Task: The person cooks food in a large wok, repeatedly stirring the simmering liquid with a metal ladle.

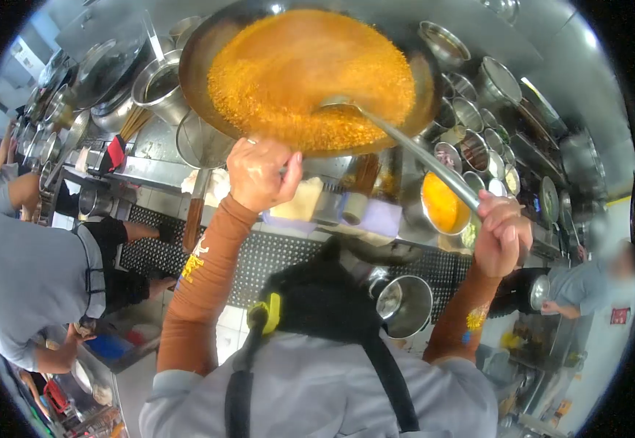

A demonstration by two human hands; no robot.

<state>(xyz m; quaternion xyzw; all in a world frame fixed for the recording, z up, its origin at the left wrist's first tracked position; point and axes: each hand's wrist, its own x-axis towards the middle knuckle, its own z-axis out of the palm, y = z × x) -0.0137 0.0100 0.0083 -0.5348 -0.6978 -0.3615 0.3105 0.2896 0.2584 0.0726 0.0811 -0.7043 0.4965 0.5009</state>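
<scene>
A large dark wok [195, 77] is tilted at the top middle, full of loose orange-yellow grains that look like fried rice [310, 66], partly blurred. My left hand [262, 171] is closed at the wok's near left edge; the fingers hide the part it grips. In my right hand [503, 232] is the long metal handle of a ladle [423, 155], fingers wrapped round its end. The ladle's bowl rests among the grains on the near right side of the wok.
Right of the wok stand a bowl of orange-yellow liquid [441, 203] and several metal ingredient tins [476, 151]. A strainer [204, 139] and a pot [158, 86] lie left. One co-worker [32, 270] bends at left; another [587, 285] stands at right.
</scene>
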